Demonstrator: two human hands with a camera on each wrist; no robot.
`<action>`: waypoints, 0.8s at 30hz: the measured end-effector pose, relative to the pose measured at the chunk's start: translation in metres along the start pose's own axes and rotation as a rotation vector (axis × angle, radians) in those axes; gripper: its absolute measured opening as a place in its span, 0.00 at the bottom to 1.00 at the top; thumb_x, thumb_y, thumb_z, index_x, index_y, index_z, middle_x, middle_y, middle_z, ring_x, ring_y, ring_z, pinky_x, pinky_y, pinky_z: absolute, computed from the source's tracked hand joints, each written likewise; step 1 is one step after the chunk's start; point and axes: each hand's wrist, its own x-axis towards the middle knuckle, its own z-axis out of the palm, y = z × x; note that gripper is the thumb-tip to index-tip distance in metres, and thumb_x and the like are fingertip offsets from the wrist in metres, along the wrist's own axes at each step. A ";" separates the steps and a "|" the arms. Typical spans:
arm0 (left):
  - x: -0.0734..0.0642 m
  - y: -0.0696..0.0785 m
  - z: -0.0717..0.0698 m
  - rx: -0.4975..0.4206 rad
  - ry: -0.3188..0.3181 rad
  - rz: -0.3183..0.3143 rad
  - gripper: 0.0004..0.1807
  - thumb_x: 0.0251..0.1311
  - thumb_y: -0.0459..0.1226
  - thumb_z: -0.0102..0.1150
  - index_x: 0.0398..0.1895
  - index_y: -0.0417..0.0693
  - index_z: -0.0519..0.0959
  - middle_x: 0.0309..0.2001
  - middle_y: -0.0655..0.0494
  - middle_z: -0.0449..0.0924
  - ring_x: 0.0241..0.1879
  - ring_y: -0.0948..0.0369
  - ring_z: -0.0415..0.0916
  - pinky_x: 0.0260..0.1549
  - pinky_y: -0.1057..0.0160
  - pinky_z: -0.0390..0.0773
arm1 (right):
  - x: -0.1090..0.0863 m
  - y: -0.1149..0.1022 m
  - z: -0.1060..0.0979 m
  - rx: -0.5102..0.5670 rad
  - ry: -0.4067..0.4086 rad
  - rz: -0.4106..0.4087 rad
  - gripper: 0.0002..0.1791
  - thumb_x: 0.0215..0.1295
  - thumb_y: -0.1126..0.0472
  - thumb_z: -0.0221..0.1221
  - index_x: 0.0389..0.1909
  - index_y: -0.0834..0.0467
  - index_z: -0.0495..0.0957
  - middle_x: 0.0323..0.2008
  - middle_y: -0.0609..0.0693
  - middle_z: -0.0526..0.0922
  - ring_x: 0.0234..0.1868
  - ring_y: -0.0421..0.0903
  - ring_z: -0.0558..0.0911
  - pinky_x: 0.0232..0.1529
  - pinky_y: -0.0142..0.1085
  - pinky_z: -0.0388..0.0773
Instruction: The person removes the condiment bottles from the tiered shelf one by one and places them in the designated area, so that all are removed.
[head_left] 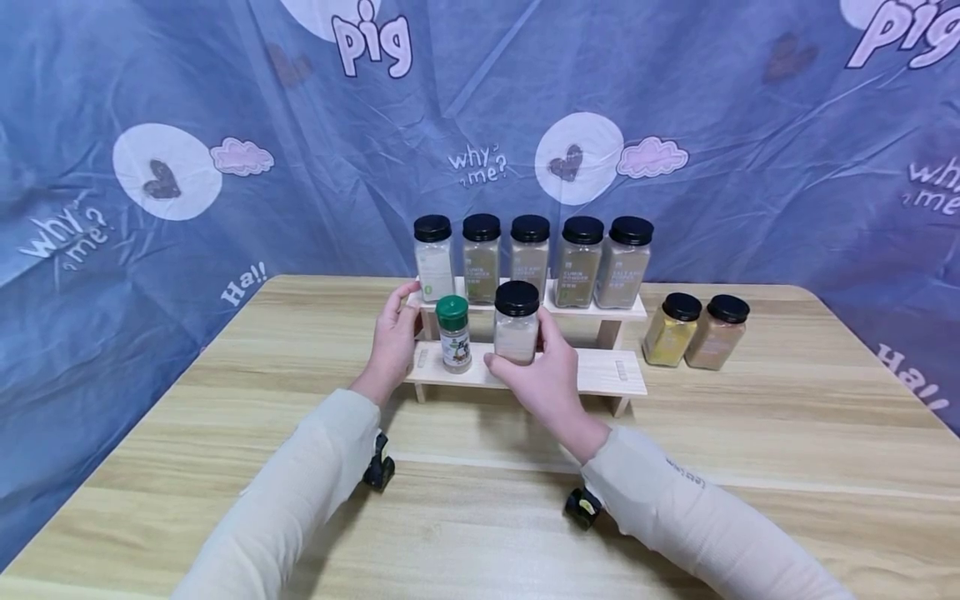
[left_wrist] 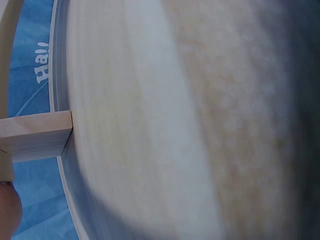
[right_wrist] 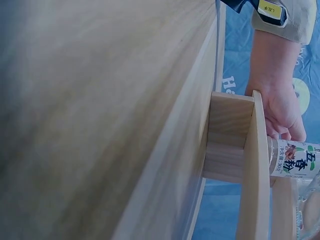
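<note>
A two-tier wooden rack (head_left: 600,371) stands on the table. My left hand (head_left: 392,337) holds the rack's left end; the right wrist view shows that hand (right_wrist: 281,105) beside the wood, its fingertips partly hidden. With thumb and fingers, my right hand (head_left: 546,379) grips a clear spice jar (head_left: 516,337) with a black lid and pale contents, at the lower tier. Whether the jar's base touches the tier cannot be seen. To its left, a small green-capped spice bottle (head_left: 455,346) stands upright on that tier. In the left wrist view, a fingertip (left_wrist: 9,210) meets a wooden piece.
Along the upper tier stand several black-lidded jars, among them a white one (head_left: 435,262) at the left and a salt-and-pepper jar (head_left: 624,267) at the right. A yellow jar (head_left: 670,337) and an orange-brown jar (head_left: 716,337) are on the table (head_left: 787,433) right of the rack.
</note>
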 end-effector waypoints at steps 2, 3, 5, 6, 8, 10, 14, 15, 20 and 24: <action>0.000 0.000 0.000 0.003 0.000 0.001 0.19 0.69 0.30 0.35 0.61 0.42 0.64 0.66 0.47 0.60 0.62 0.54 0.65 0.63 0.61 0.65 | 0.000 0.000 -0.001 0.015 0.012 -0.028 0.37 0.37 0.64 0.71 0.55 0.54 0.70 0.37 0.53 0.81 0.36 0.46 0.77 0.37 0.36 0.74; 0.000 0.000 0.000 0.005 0.000 0.001 0.19 0.69 0.30 0.35 0.61 0.42 0.64 0.66 0.47 0.60 0.62 0.54 0.65 0.63 0.61 0.65 | 0.000 0.000 -0.002 0.021 0.017 -0.042 0.38 0.37 0.64 0.71 0.55 0.54 0.70 0.37 0.53 0.81 0.36 0.46 0.77 0.37 0.37 0.74; 0.000 0.000 -0.001 0.010 0.001 0.000 0.19 0.69 0.30 0.35 0.61 0.42 0.64 0.67 0.48 0.59 0.62 0.54 0.64 0.63 0.61 0.65 | 0.000 0.000 -0.003 0.040 0.024 -0.071 0.39 0.37 0.65 0.71 0.57 0.55 0.69 0.40 0.54 0.81 0.37 0.47 0.77 0.39 0.37 0.74; 0.000 0.000 -0.001 0.011 0.001 -0.001 0.19 0.70 0.30 0.35 0.61 0.42 0.64 0.67 0.48 0.60 0.62 0.54 0.64 0.63 0.61 0.65 | 0.000 0.000 -0.004 0.049 0.025 -0.083 0.40 0.37 0.66 0.71 0.57 0.55 0.69 0.41 0.54 0.81 0.38 0.47 0.78 0.40 0.38 0.74; 0.000 0.000 0.000 0.016 0.004 -0.005 0.18 0.70 0.31 0.36 0.61 0.43 0.65 0.67 0.48 0.60 0.62 0.54 0.64 0.63 0.61 0.65 | 0.000 0.000 -0.006 0.070 0.028 -0.107 0.41 0.37 0.67 0.70 0.58 0.56 0.68 0.43 0.54 0.81 0.39 0.47 0.78 0.43 0.38 0.75; -0.001 0.001 0.000 0.016 0.003 -0.006 0.18 0.70 0.31 0.35 0.61 0.43 0.64 0.67 0.48 0.60 0.62 0.55 0.64 0.64 0.61 0.65 | 0.001 0.000 -0.007 0.103 0.026 -0.125 0.41 0.37 0.68 0.70 0.59 0.57 0.68 0.45 0.55 0.80 0.41 0.47 0.78 0.45 0.38 0.74; -0.001 0.001 0.001 0.005 0.009 -0.005 0.18 0.70 0.31 0.36 0.61 0.43 0.65 0.67 0.48 0.60 0.62 0.54 0.64 0.63 0.60 0.65 | 0.000 0.000 -0.011 0.168 0.028 -0.141 0.39 0.39 0.71 0.69 0.58 0.60 0.67 0.45 0.56 0.79 0.42 0.45 0.76 0.47 0.34 0.74; -0.001 0.001 0.001 0.001 0.010 -0.004 0.18 0.70 0.31 0.36 0.61 0.43 0.65 0.66 0.48 0.60 0.61 0.54 0.64 0.63 0.60 0.65 | 0.000 0.000 -0.012 0.182 0.031 -0.141 0.39 0.39 0.71 0.68 0.58 0.60 0.67 0.45 0.56 0.79 0.42 0.44 0.76 0.46 0.32 0.74; -0.001 0.001 0.001 -0.007 0.012 -0.004 0.18 0.69 0.30 0.36 0.61 0.42 0.65 0.66 0.48 0.60 0.61 0.53 0.65 0.63 0.59 0.66 | 0.001 0.001 -0.017 0.216 0.059 -0.161 0.38 0.39 0.74 0.66 0.58 0.62 0.67 0.42 0.58 0.79 0.38 0.42 0.76 0.39 0.28 0.76; -0.001 0.001 0.000 0.001 0.008 -0.003 0.18 0.69 0.30 0.36 0.61 0.42 0.65 0.67 0.48 0.59 0.62 0.53 0.64 0.63 0.59 0.65 | 0.002 0.002 -0.023 0.221 0.085 -0.191 0.37 0.39 0.75 0.65 0.56 0.65 0.67 0.40 0.59 0.78 0.37 0.41 0.76 0.37 0.26 0.75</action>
